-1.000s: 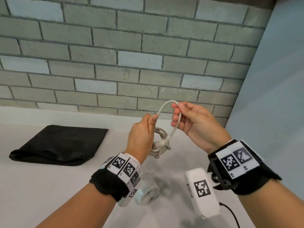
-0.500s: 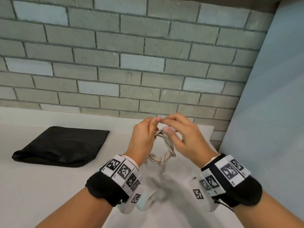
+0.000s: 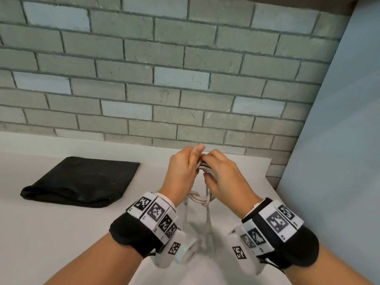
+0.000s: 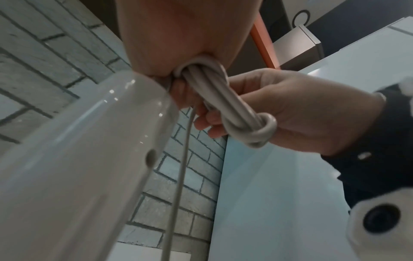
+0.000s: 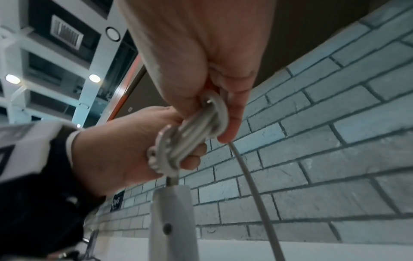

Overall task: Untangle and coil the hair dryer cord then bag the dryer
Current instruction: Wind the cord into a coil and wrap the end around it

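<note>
We see a pale grey cord [image 3: 202,199] coiled above a white hair dryer [image 3: 186,253]. We note a plain black bag [image 3: 82,181] on the white surface [image 3: 51,233]. We mark the wall [image 3: 164,68] in grey-green bricks with scattered pale blue ones, and black wristbands [image 3: 131,233] carrying white tiles with black square-code patterns.

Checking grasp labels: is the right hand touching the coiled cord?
Touching. The left wrist view shows the right hand with fingers curled round the coiled cord.
</note>
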`<action>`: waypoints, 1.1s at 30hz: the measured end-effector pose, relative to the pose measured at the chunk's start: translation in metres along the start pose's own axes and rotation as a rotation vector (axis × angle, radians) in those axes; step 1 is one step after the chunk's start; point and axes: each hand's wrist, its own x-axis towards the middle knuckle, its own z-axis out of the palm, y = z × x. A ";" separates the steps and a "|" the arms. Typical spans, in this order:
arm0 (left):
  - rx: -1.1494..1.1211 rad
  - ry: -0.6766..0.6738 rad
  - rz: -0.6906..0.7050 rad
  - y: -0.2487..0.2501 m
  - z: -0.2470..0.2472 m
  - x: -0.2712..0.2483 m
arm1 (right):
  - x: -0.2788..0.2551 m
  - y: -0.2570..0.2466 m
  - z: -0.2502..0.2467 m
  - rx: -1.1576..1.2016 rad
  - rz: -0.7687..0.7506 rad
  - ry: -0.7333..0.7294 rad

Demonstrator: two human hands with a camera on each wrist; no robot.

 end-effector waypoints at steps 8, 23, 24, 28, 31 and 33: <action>0.052 -0.028 0.055 0.002 -0.004 -0.004 | 0.004 0.001 -0.005 0.369 0.307 -0.171; 0.348 -0.263 0.331 -0.009 -0.002 -0.013 | -0.008 0.023 -0.018 1.000 0.525 -0.277; 0.335 -0.260 0.326 -0.008 -0.002 -0.013 | -0.008 0.023 -0.018 1.025 0.540 -0.269; 0.350 -0.242 0.288 -0.009 0.001 -0.014 | -0.012 0.027 -0.015 1.082 0.523 -0.235; 0.386 -0.229 0.270 -0.009 0.002 -0.014 | -0.012 0.032 -0.014 1.130 0.526 -0.246; 0.401 -0.212 0.264 -0.009 0.003 -0.014 | -0.011 0.033 -0.013 1.159 0.548 -0.246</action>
